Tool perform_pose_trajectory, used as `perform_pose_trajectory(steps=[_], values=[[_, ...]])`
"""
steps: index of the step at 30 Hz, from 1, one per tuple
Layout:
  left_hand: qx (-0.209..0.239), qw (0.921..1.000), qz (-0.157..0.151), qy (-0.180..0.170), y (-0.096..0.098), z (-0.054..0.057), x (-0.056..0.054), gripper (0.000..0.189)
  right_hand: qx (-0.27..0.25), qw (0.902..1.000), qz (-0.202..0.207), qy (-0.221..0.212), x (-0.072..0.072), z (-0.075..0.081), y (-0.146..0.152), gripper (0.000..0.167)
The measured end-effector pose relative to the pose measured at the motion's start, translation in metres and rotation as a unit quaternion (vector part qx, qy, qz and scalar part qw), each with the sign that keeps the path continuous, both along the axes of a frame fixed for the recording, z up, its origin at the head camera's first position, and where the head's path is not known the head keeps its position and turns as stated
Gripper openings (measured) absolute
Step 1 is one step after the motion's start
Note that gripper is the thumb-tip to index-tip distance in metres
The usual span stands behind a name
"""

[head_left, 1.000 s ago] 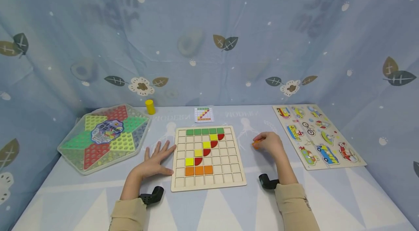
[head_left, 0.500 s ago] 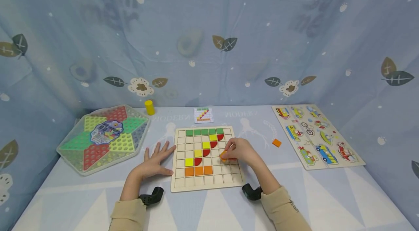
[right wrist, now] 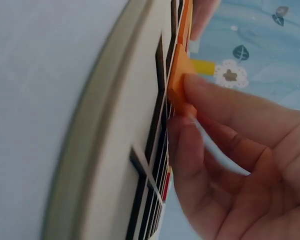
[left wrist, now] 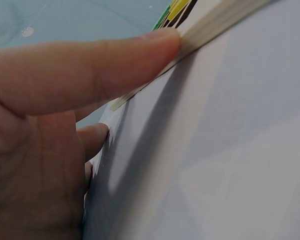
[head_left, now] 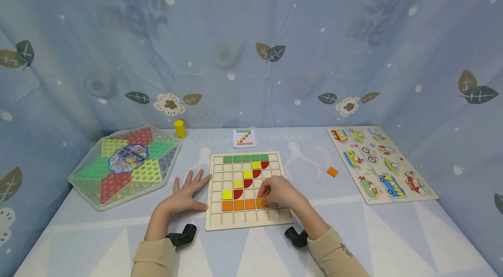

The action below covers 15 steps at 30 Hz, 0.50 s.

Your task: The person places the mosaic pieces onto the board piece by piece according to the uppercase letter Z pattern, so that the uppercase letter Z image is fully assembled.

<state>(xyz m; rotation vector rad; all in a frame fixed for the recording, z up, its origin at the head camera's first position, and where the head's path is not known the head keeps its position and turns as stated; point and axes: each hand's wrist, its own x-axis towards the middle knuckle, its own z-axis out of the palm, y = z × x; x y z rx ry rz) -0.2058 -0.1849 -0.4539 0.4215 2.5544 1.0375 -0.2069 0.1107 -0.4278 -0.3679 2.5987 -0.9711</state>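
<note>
A wooden grid board (head_left: 275, 218) lies flat, with a green row, yellow squares, red quarter-circles and orange squares in its cells. My right hand (head_left: 280, 192) is over the board's right half. Between thumb and fingers it pinches an orange square tile (right wrist: 179, 80), which sits at the right end of the orange row, tilted slightly in the right wrist view. My left hand (head_left: 184, 194) lies with fingers spread at the board's left side, and its thumb (left wrist: 140, 55) touches the board's edge. A loose orange tile (head_left: 332, 172) lies on the table to the right.
A small pattern card (head_left: 244, 138) lies behind the board. At the left are a hexagonal marble-game box (head_left: 127, 165) and a yellow cylinder (head_left: 180, 129). A vehicle picture-puzzle board (head_left: 383, 163) lies at the right. A blue curtain (head_left: 251, 50) hangs behind the table.
My right hand has moved left from the table onto the board, bringing an orange tile to the end of the orange row. Another orange tile was uncovered on the table. The left hand stays still.
</note>
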Motion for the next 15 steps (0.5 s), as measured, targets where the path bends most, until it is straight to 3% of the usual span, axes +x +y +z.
perform_pose_trajectory(steps=[5, 8, 12, 15], values=[[0.001, 1.0000, -0.001, 0.001, -0.001, 0.000, -0.001, 0.092, 0.022, 0.9995, 0.011, 0.022, -0.002, -0.002, 0.000, 0.018], [-0.002, 1.0000, -0.002, 0.003, 0.000, 0.000, -0.001, 0.092, 0.017, 0.9997, -0.006, 0.018, -0.004, 0.002, 0.006, 0.019], [-0.007, 1.0000, -0.002, 0.002, 0.000, -0.003, -0.002, 0.092, 0.013, 0.9971, -0.072, 0.022, -0.013, 0.013, 0.029, 0.018], [-0.005, 1.0000, -0.003, 0.001, 0.000, -0.004, -0.002, 0.092, 0.024, 0.9892, -0.136, 0.049, -0.019, 0.020, 0.055, 0.017]])
